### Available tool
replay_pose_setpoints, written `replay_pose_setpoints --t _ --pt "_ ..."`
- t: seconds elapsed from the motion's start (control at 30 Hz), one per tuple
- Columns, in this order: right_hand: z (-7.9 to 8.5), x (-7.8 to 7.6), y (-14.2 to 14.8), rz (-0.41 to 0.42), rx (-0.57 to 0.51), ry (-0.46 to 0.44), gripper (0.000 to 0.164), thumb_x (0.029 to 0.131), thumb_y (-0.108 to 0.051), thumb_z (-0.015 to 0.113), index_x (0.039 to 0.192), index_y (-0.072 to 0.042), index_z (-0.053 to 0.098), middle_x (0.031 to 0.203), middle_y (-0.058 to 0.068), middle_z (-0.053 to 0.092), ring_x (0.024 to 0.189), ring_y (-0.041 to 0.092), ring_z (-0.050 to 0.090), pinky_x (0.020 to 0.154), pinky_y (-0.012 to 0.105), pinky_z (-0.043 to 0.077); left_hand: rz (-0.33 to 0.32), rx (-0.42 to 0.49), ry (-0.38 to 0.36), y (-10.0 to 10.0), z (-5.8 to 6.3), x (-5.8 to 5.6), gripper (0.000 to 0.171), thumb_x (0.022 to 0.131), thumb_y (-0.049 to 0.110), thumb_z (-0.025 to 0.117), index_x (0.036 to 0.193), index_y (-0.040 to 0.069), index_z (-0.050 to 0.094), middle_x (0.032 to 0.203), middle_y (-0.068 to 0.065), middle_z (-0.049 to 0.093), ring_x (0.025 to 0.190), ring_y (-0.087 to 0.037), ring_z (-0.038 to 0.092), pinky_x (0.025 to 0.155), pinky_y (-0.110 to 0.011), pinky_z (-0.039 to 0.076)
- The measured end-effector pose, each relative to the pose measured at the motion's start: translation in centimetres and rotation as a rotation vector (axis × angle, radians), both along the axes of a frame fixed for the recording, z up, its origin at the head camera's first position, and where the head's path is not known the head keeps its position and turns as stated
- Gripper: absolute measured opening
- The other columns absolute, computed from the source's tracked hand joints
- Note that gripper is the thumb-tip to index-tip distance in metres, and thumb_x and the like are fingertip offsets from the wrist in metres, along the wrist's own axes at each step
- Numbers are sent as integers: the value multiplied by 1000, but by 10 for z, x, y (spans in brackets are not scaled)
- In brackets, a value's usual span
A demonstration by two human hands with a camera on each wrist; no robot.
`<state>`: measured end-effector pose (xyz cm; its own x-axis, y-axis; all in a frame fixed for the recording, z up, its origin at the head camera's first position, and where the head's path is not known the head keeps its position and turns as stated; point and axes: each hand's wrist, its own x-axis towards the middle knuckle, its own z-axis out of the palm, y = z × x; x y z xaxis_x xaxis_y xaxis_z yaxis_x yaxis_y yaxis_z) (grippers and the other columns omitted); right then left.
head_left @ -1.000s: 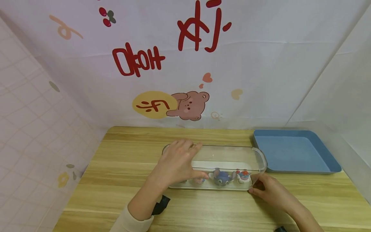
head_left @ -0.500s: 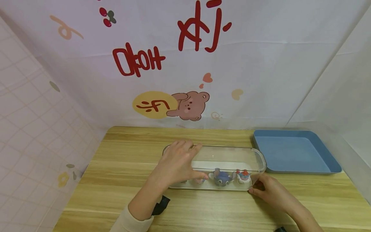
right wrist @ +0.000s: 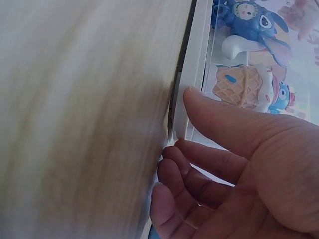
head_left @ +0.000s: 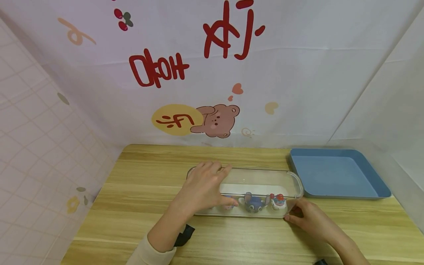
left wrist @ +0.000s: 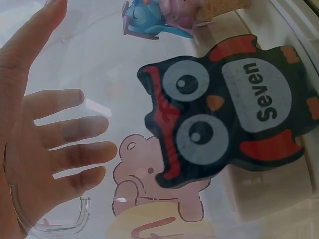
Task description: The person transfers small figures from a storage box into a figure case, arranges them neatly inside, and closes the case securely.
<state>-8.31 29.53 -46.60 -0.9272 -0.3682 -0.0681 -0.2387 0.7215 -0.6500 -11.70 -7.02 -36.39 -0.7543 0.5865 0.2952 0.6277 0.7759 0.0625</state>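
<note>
A long display box sits mid-table, with a clear cover [head_left: 260, 176] over a white base [head_left: 251, 216]. My left hand [head_left: 202, 186] spans the cover, thumb by its near top edge and fingers toward its far edge; through the plastic, the left wrist view shows those fingers spread and straight. At the right front corner my right hand [right wrist: 239, 169] pinches the base, thumb on its rim and other fingers curled below. Inside stand a black owl block [left wrist: 209, 112] marked "Seven", a small pink figure [head_left: 228, 203], a blue big-eared figure [head_left: 253, 204] and an ice-cream-cone figure [right wrist: 244, 85].
A shallow blue tray [head_left: 334, 176] lies at the back right of the wooden table [head_left: 139, 184], close behind the box's right end. A white printed cloth [head_left: 298, 84] rises behind the table as a backdrop, with cloth at both sides too.
The cover's far edge has come down slightly, and its right end sits a little further left. The left hand has shifted slightly with it; the right hand has stayed at the corner.
</note>
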Motion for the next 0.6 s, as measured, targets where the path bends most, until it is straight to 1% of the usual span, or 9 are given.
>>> replay_pose_setpoints --t 0.27,0.43,0.6 --pt "0 0 -1 -3 -1 -4 16 90 -16 83 96 -12 69 93 -2 61 80 -1 55 68 23 53 8 -5 -13 0 -4 0 105 66 80 82 146 14 63 123 -6 69 120 -27 64 108 -46 49" --pt "-1 0 -1 6 -10 4 16 90 -15 83 97 -12 69 93 -2 62 81 -1 57 69 24 55 12 -21 -5 -1 -7 0 107 67 82 79 147 14 62 126 -7 69 121 -27 64 110 -45 48" --pt "0 -1 -1 8 -13 12 16 89 -14 83 98 -11 70 93 -4 64 82 -2 59 71 24 56 5 1 -2 -2 -9 1 105 67 81 81 146 13 63 125 -7 69 121 -29 64 107 -46 50"
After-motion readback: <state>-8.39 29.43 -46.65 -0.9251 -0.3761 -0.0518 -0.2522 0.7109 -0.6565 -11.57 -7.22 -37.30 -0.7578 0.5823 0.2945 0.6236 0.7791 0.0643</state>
